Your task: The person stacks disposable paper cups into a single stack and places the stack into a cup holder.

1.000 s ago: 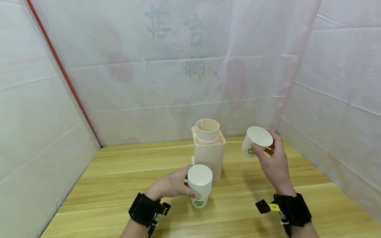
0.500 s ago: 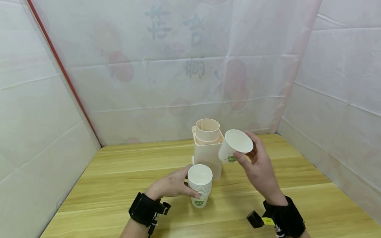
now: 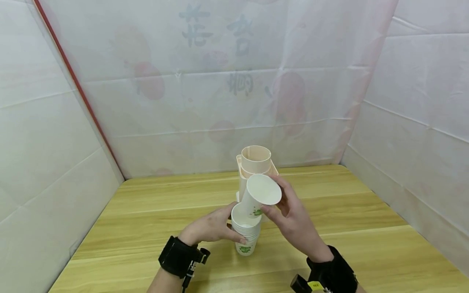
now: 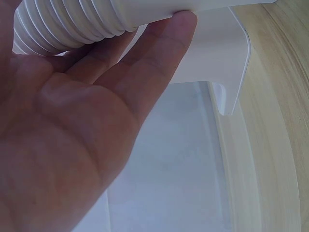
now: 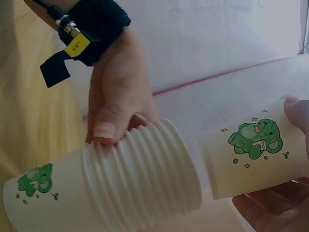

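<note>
A stack of several white paper cups point(image 3: 244, 238) with a green cartoon print stands upright on the table, and my left hand point(image 3: 216, 226) grips it around the side. In the left wrist view the stacked rims point(image 4: 72, 21) rest against the curled fingers. My right hand point(image 3: 293, 219) holds a single paper cup point(image 3: 263, 191) by its side, mouth up and tilted. That cup's base is just over the mouth of the stack; in the right wrist view the single cup point(image 5: 260, 145) sits close to the stack's top rim point(image 5: 186, 169).
Right behind the cups stands a cream-coloured square holder point(image 3: 243, 183) with a round tube point(image 3: 255, 158) in its top, partly hidden by the right hand's cup. The wooden table point(image 3: 154, 211) is enclosed by pale cloth walls point(image 3: 176, 114) at the back and sides.
My right hand has brought the single cup leftward and down, from the right of the holder to above the stack. The left hand and the stack have stayed in place.
</note>
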`<state>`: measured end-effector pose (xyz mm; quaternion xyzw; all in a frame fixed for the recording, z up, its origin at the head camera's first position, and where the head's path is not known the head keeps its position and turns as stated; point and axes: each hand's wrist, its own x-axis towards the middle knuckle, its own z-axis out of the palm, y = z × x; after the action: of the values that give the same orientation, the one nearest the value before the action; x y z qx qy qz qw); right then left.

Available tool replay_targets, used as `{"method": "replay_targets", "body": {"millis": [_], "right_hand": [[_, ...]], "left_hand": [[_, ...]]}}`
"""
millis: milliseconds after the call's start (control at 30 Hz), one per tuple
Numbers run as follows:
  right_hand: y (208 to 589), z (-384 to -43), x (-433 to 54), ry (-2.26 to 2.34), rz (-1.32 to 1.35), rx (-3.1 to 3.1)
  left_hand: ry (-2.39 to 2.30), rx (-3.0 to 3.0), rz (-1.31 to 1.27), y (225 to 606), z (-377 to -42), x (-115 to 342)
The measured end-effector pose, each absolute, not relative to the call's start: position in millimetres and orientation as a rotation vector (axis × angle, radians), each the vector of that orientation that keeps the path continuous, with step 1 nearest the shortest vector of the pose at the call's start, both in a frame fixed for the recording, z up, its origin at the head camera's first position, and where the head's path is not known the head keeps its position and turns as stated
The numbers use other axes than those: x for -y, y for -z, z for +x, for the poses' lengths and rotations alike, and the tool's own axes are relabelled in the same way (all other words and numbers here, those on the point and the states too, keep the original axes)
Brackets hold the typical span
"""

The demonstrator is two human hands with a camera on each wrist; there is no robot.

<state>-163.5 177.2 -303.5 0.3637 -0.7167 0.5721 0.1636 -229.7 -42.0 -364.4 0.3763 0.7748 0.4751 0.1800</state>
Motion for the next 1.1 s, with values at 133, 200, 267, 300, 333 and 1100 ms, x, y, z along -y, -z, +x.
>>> {"method": "replay_targets", "body": {"millis": [133, 200, 267, 300, 333, 1100], "right_hand": [[306, -164, -172, -1.63, 1.052, 2.074], [308, -165, -170, -1.626, 1.064, 2.082], [311, -166, -169, -1.614, 1.073, 2.093], [312, -167, -169, -1.607, 1.08, 2.095], [313, -168, -168, -1.595, 1.084, 2.101], [346, -187, -169, -1.411, 0.995, 2.334]], "left_hand": [[-1.365, -2.156, 1.07, 365, -230, 41], [-1.373, -2.145, 1.076, 365, -230, 41], [-1.376, -2.138, 1.087, 365, -230, 41], [-1.375, -2.137, 1.093, 365, -230, 41], [-1.373, -2.137, 1.098, 365, -230, 40], [-1.342, -2.219, 1.056, 367, -229, 40]]}}
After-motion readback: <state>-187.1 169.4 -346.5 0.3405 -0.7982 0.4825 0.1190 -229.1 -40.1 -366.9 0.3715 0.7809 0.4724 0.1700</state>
